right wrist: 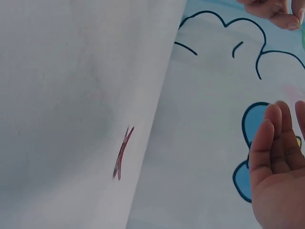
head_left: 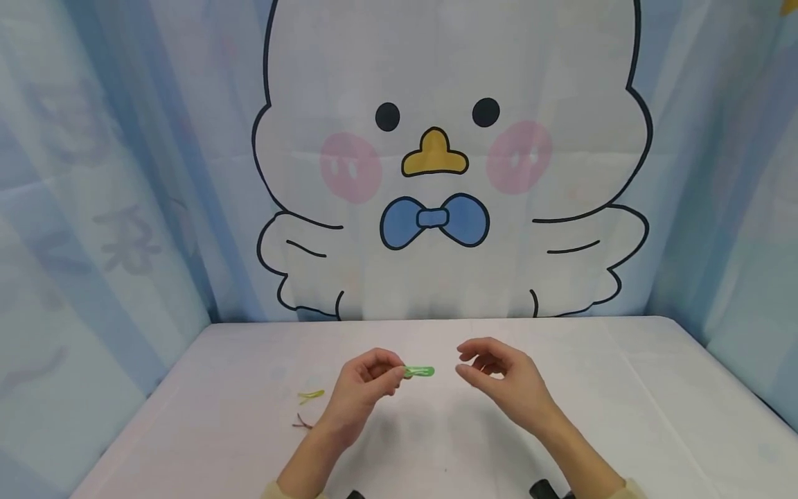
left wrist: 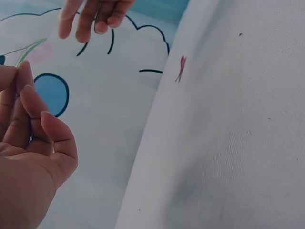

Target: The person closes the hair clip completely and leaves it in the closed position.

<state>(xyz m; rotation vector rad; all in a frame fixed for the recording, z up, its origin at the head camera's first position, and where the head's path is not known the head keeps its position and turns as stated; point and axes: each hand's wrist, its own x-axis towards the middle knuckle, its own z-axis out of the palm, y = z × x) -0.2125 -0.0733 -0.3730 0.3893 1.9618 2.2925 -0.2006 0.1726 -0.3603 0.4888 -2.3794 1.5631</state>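
Observation:
A green snap hair clip (head_left: 420, 371) is pinched between the thumb and fingers of my left hand (head_left: 369, 384), held above the table with its rounded end toward the right. In the left wrist view the clip (left wrist: 31, 50) appears edge-on, its two strips spread apart. My right hand (head_left: 508, 378) hovers a short way to the right, fingers loosely bent and holding nothing. A yellow hair clip (head_left: 310, 396) lies on the table left of my left hand. Beside my left forearm lies a reddish-brown clip (head_left: 303, 421), partly hidden by it.
The white tabletop (head_left: 623, 395) reaches back to a curtain (head_left: 436, 277) printed with a white bird. Both wrist views show a dark red clip (right wrist: 123, 152) on the white surface. Black device parts (head_left: 544, 489) show at the bottom edge.

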